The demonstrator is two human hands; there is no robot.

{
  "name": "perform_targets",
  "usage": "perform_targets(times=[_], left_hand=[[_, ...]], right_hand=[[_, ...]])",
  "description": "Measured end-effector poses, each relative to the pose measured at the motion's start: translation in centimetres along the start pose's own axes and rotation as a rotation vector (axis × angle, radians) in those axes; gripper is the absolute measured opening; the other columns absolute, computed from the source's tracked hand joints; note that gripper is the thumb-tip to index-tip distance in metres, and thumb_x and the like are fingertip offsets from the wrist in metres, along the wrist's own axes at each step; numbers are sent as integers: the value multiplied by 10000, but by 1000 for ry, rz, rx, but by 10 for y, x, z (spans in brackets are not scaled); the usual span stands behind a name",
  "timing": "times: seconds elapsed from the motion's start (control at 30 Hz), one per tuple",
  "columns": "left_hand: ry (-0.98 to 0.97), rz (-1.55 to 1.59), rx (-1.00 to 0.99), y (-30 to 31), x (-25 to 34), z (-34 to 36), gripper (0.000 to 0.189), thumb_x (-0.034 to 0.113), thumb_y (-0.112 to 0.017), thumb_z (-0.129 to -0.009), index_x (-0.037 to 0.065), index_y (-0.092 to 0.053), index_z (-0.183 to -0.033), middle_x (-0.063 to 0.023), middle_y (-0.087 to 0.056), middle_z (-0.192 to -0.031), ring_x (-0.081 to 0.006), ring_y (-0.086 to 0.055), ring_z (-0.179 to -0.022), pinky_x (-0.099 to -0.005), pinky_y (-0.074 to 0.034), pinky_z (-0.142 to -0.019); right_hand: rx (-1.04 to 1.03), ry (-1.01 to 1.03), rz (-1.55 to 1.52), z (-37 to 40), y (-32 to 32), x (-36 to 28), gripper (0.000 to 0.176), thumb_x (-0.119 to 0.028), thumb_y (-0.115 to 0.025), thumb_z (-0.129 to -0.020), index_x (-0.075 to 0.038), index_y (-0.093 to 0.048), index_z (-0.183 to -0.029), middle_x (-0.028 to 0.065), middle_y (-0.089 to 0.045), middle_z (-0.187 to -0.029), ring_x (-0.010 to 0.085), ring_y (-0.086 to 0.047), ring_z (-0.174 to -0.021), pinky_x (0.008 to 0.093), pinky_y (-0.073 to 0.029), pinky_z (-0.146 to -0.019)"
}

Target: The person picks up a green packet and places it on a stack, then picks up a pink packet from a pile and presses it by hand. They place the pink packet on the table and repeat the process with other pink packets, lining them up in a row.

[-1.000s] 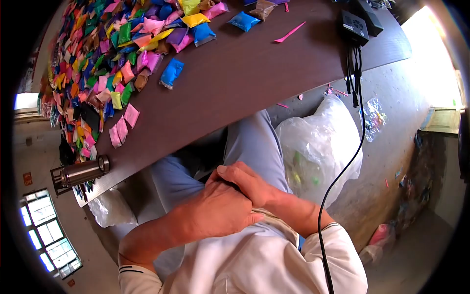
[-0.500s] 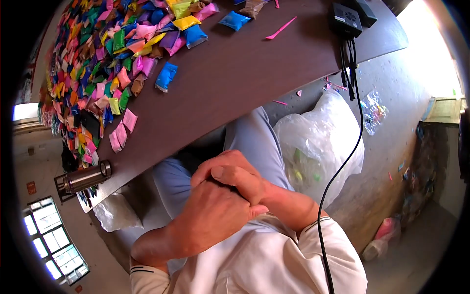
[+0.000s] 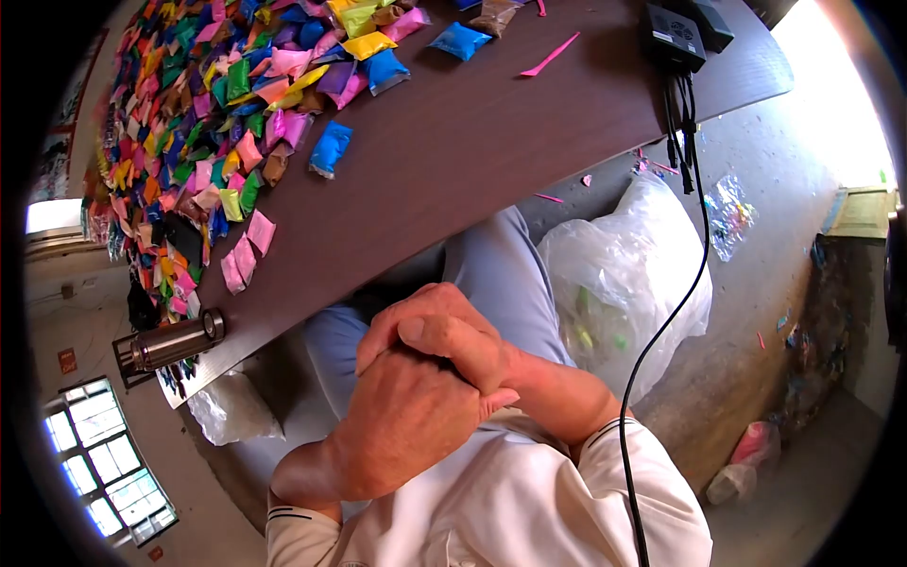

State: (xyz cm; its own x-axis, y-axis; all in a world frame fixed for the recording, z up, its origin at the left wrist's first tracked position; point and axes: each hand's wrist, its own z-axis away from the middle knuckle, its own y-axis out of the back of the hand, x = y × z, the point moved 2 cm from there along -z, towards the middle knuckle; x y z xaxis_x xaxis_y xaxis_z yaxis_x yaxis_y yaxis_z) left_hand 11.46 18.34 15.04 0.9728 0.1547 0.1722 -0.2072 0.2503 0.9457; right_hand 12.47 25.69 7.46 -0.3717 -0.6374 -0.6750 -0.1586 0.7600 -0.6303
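My left hand (image 3: 402,420) and my right hand (image 3: 458,340) are clasped together over my lap. The right one lies across the fingers of the left, hiding most of them, and the left thumb pokes out on the right side. Both are closed, and no object shows in them. Beyond them is the dark brown table (image 3: 416,161). Nearest to the hands on it are pink packets (image 3: 248,253) and a blue packet (image 3: 330,149), apart from a big heap of colourful small packets (image 3: 198,123).
A metal flask (image 3: 175,342) lies at the table's left corner. A pink stick (image 3: 551,55) and a black box with cables (image 3: 673,40) are on the far side. One cable (image 3: 671,312) runs down past my right arm. A large clear plastic bag (image 3: 624,274) stands on the floor.
The whole view has shifted slightly, with the table and packets a little further right in the picture. My hands stay clasped in the same pose.
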Motion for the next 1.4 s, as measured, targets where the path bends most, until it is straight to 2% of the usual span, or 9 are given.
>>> perform_targets(times=[0.33, 0.53, 0.73, 0.83, 0.9, 1.03, 1.2, 1.3, 1.4], left_hand=[[114, 60, -79, 1, -5, 1, 436, 436, -751, -685, 19, -706, -804, -122, -665, -742, -260, -650, -741, -392, -488, -735], [105, 27, -12, -5, -8, 2, 432, 437, -746, -692, 14, -706, -775, -133, -664, -728, -252, -652, -733, -369, -483, -697], [246, 87, -161, -7, -15, -7, 419, 422, -722, -736, 11, -702, -816, -151, -665, -767, -285, -641, -764, -375, -474, -724], [57, 153, 50, -14, -28, -5, 393, 372, -695, -781, -16, -641, -822, -157, -637, -819, -287, -619, -838, -392, -467, -789], [59, 210, 35, -13, -28, -1, 387, 357, -698, -779, -15, -641, -871, -169, -616, -939, -312, -579, -946, -428, -431, -859], [36, 244, 187, -4, -29, -5, 374, 321, -700, -779, -14, -618, -923, -174, -552, -1118, -355, -505, -1099, -492, -371, -971], [77, 179, 352, -15, -33, -10, 373, 345, -674, -801, -5, -616, -915, -155, -558, -1081, -342, -510, -1085, -493, -361, -980], [84, 94, 479, -26, -37, -15, 388, 384, -647, -817, 3, -608, -878, -145, -568, -1060, -320, -522, -1059, -484, -359, -973], [82, -13, 593, -34, -38, -22, 397, 414, -624, -829, 19, -592, -817, -141, -584, -1047, -302, -540, -1019, -475, -355, -968]], right_hand=[[21, 4, -1, -4, 0, 7, 485, -297, -347, -837, 96, -629, -800, 200, -659, -781, 265, -630, -744, 326, -493, -724], [-12, -142, -67, -6, 1, 6, 501, -313, -339, -857, 86, -640, -815, 184, -664, -785, 249, -629, -751, 320, -492, -749], [-80, -3, 11, -10, 15, 26, 506, -318, -340, -880, 87, -643, -861, 174, -671, -840, 241, -635, -810, 321, -486, -793], [5, -167, 95, -6, 25, 20, 563, -400, -341, -928, 75, -644, -948, 181, -668, -950, 254, -637, -906, 335, -475, -846], [300, -432, -52, 5, 35, 22, 641, -501, -344, -950, 68, -622, -1044, 174, -645, -1047, 261, -620, -984, 358, -458, -900], [311, -455, 7, 20, 41, 11, 664, -523, -383, -951, 80, -534, -1183, 177, -612, -1120, 255, -599, -1031, 384, -444, -947], [236, -415, -423, 22, 35, 28, 608, -498, -409, -956, 35, -524, -1225, 123, -621, -1072, 198, -592, -994, 330, -470, -877], [334, -319, -669, 19, 30, 29, 668, -526, -404, -936, 41, -459, -1284, 169, -575, -1176, 259, -573, -1075, 366, -442, -951], [213, -83, -1158, 13, 25, 29, 901, -688, -402, -842, 70, -374, -1328, 212, -477, -1299, 320, -492, -1190, 390, -381, -1029]])
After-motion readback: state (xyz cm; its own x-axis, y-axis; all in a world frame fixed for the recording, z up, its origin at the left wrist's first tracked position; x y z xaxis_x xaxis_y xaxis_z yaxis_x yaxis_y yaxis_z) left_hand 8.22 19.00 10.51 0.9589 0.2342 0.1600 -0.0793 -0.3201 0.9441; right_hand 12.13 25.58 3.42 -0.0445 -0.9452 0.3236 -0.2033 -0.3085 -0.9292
